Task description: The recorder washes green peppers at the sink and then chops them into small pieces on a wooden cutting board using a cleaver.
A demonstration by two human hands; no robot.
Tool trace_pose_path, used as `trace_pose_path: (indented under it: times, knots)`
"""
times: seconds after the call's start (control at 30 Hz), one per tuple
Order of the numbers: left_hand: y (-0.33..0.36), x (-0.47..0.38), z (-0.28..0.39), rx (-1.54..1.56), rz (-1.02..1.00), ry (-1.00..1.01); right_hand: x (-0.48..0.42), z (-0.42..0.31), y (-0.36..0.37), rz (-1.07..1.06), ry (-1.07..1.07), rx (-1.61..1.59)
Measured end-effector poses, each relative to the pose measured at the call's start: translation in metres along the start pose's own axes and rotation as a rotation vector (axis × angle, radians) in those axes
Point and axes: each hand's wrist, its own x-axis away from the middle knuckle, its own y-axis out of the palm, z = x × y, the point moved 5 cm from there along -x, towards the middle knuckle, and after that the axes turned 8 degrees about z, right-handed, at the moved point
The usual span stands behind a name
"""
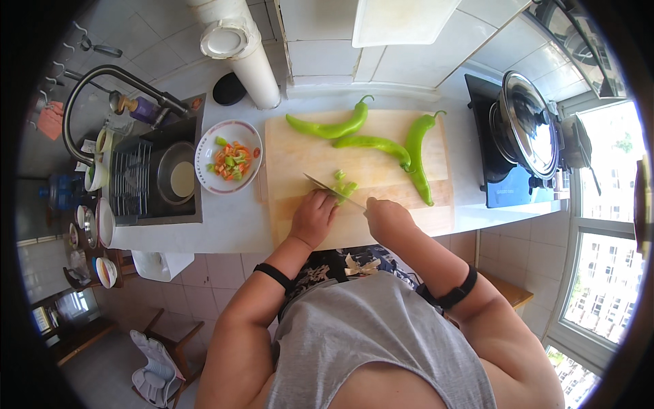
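Observation:
My right hand (390, 221) is closed round the handle of a kitchen knife (327, 187), whose blade points up and left over the wooden cutting board (286, 163). Beside the blade, my left hand (312, 216) rests on the board with bent fingers; whether it grips a piece of pepper under them is hidden. Cut green pepper pieces (347, 189) lie against the blade's far side. Farther back on the board are three whole long green peppers: one curved (332, 128), one in the middle (375, 145) and one upright at the right (418, 153).
Left of the board, a white plate (207, 176) holds chopped orange and green pieces. Beyond it is a sink (199, 204) with a metal bowl (166, 176) and a curved faucet (76, 92). A lidded pot (529, 122) stands on the stove (493, 191) at right.

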Motion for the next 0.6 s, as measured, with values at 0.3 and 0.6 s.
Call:
trace_pose_path:
  times: [0.3,0.6]
  knots:
    - [-0.003,0.005,-0.003,-0.049,0.049,-0.008,0.005,-0.006,-0.019,0.045,-0.019,-0.053]
    - [-0.001,0.002,0.000,-0.017,0.054,0.032,-0.008,0.001,0.015,0.035,-0.054,-0.064]
